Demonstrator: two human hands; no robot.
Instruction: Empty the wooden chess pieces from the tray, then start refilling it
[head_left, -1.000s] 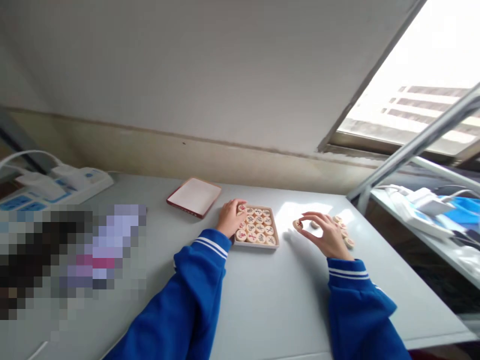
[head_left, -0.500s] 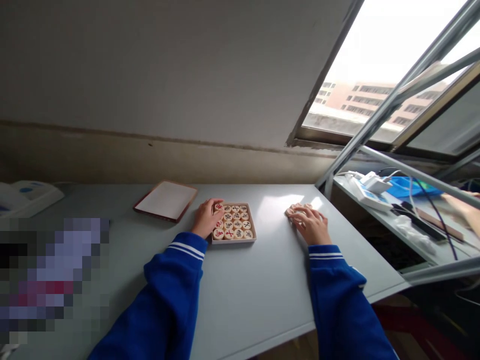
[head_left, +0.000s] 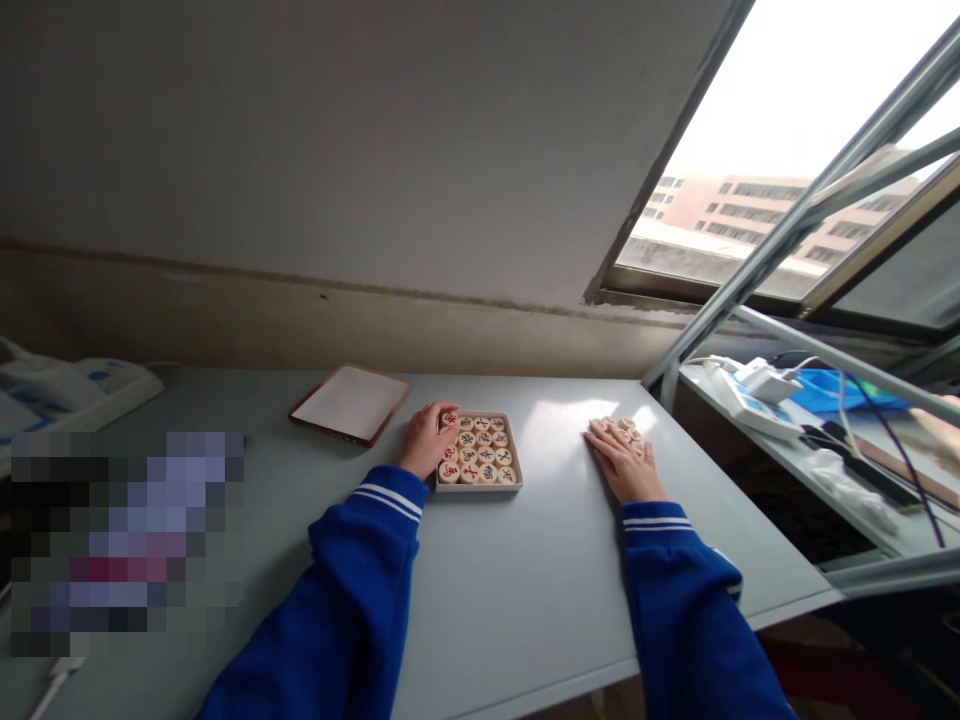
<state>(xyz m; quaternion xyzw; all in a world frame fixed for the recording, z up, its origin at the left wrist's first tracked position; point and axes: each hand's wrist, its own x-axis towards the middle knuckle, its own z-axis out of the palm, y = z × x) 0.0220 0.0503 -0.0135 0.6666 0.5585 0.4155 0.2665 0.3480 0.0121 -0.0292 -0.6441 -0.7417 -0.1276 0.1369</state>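
Observation:
A shallow open box (head_left: 480,488) on the desk holds rows of round wooden Chinese chess pieces (head_left: 485,455) with red and dark characters. My left hand (head_left: 426,442) is curled round the box's left side, its fingertips by the upper left red piece. Part of the left row is hidden under those fingers. To the right, my right hand (head_left: 624,468) lies palm down with its fingers stretched over a small group of loose chess pieces (head_left: 627,424). Some of these show past the fingertips; others are covered.
The box lid (head_left: 349,402), inside up, lies left of the box. Farther left are a white power strip (head_left: 112,385) and a pixelated item (head_left: 142,530). A metal frame (head_left: 697,335) and a cluttered shelf (head_left: 840,460) stand beyond the desk's right edge.
My right hand has flattened over the loose pieces, and more of them show beside its fingers. My left hand stays at the box. The whole view has shifted slightly.

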